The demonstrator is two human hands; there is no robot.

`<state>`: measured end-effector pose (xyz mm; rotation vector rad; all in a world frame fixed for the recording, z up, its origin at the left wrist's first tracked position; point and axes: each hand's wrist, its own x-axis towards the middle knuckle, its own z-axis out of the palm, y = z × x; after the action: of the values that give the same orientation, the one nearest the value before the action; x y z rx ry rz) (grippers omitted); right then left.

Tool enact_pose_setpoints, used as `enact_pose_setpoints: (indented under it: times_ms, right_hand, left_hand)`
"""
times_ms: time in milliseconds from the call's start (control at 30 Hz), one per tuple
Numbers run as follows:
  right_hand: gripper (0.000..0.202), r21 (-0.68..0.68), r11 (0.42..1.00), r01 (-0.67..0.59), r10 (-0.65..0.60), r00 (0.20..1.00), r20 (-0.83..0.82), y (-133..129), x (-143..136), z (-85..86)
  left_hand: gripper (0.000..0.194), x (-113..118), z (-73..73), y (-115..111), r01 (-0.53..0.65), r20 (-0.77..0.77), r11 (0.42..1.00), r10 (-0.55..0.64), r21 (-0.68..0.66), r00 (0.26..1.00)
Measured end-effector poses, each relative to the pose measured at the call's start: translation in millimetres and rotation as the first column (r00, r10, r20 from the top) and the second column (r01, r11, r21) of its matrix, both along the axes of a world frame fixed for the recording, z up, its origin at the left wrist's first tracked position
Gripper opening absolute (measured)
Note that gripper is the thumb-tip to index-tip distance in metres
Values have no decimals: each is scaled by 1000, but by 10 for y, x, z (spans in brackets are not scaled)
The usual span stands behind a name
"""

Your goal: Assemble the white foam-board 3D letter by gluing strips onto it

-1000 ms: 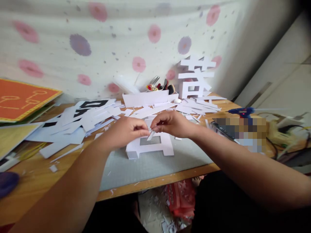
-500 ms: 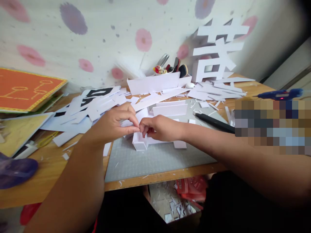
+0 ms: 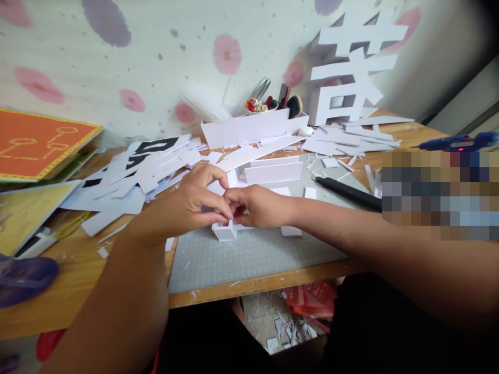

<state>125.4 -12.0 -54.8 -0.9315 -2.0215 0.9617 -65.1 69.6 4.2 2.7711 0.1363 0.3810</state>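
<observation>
Head view, item one: my left hand (image 3: 191,200), fingers curled, thumb and forefinger pinched together at the top of the white foam-board shape (image 3: 230,230). Whether a small piece sits in that pinch I cannot tell.

Item two: my right hand (image 3: 259,205), fingers folded down onto the same shape, its fingertips meeting those of the left hand. The shape lies directly under both hands on the grey cutting mat (image 3: 249,254), its lower left corner showing just below my knuckles.

Item three: a black knife (image 3: 346,192), lying on the mat to the right, apart from my right wrist.

Item four: white strips and offcuts (image 3: 148,171), heaped on the wooden table (image 3: 78,270) behind my left hand.

Item five: a finished white character (image 3: 351,67), upright against the wall, well apart.

Item six: a blue glue gun (image 3: 460,141), far right.
</observation>
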Motion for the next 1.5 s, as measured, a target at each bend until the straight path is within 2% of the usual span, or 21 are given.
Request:
enact_pose_setpoints:
  times_ms: [167,333,467,667,833,1033,1233,1367,1500]
  right_hand:
    - [20,-13,1000,-28,27,999,-29,25,-8,-10]
    - [15,-4,1000,-29,29,999,-16,38,-3,5]
    - [15,30,999,-20,20,1000,16,39,-1,23]
    - [13,-33,999,-24,23,1000,-14,34,-6,33]
    - [12,-11,1000,-6,6,1000,8,38,-2,11]
    - [15,-16,1000,-21,20,1000,-14,30,-7,5]
    - [15,5,1000,17,-17,1000,11,6,-7,12]
    - [12,7,1000,29,-30,999,35,17,2,-16]
    - [16,12,999,53,-54,995,89,12,-16,-9]
  left_hand:
    - [15,21,-24,-22,1,-65,999,2,48,998]
    - [15,21,-28,-35,-27,-98,999,30,34,995]
    - [14,22,-21,-48,-24,-95,999,28,40,995]
    - [16,31,-32,-50,-33,-96,999,36,29,995]
    - [16,33,-51,-34,-61,-100,998,64,30,993]
    - [18,31,-50,-23,-41,-116,999,45,28,992]
    - [17,29,-32,-41,-34,-150,999,32,-8,988]
    - [17,41,-28,-53,-51,-163,999,52,10,985]
    - [16,24,-53,-16,-14,-156,998,23,57,988]
